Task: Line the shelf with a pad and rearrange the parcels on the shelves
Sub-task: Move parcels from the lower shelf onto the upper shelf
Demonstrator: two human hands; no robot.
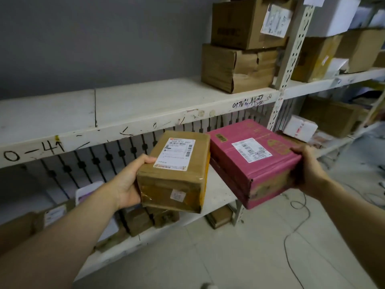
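Observation:
My left hand (130,182) grips a brown cardboard parcel (177,178) by its left side; a white label lies on its top. My right hand (306,170) grips a pink parcel (245,163) by its right end, also labelled on top. Both parcels are held side by side in the air, in front of the gap under the white upper shelf (129,109). The left part of that shelf's board is bare and white. No pad can be made out.
Two stacked brown boxes (239,65) stand at the right end of the upper shelf, by a perforated upright post (291,59). More boxes fill the right bay (325,57). Small parcels (145,220) lie on the low shelf. A cable (291,232) trails across the tiled floor.

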